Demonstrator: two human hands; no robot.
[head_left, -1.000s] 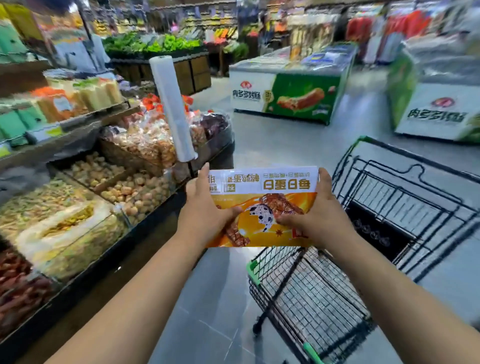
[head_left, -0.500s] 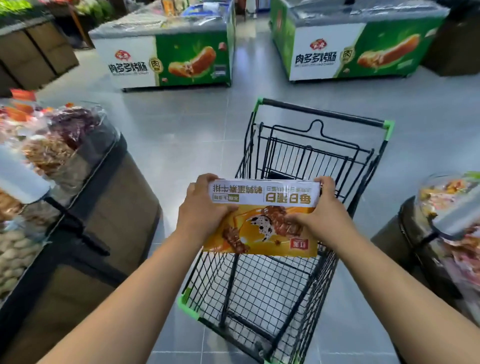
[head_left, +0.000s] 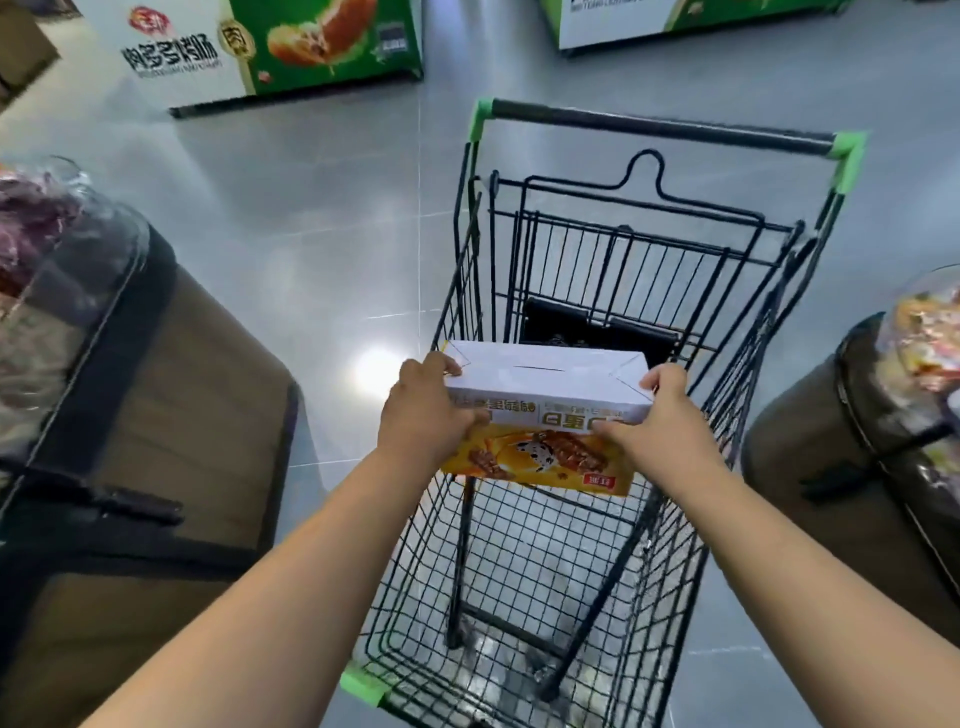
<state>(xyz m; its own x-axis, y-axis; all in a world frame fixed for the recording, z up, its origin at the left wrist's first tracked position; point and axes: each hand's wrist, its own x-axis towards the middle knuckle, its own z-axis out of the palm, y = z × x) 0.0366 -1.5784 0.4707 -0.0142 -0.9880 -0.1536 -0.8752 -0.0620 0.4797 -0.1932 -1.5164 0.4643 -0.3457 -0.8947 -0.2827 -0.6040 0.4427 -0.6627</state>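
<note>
I hold a white and orange food box (head_left: 545, 415) over the basket of a black wire shopping cart (head_left: 561, 571). My left hand (head_left: 423, 410) grips the box's left end, thumb on its front face. My right hand (head_left: 657, 415) grips the right end the same way. The box is tilted so its white top flap faces me. The cart's basket below the box looks empty, and its black handle with green corners (head_left: 665, 127) is at the far end.
A brown display stand with bagged snacks (head_left: 130, 374) stands close on the left of the cart. Another stand with a clear bin (head_left: 883, 415) is on the right. Two green and white freezer chests (head_left: 270, 47) sit across the grey tiled floor ahead.
The view has swung from the snack shelves down onto the cart. The box has come lower into the cart's opening and tipped, showing its white top.
</note>
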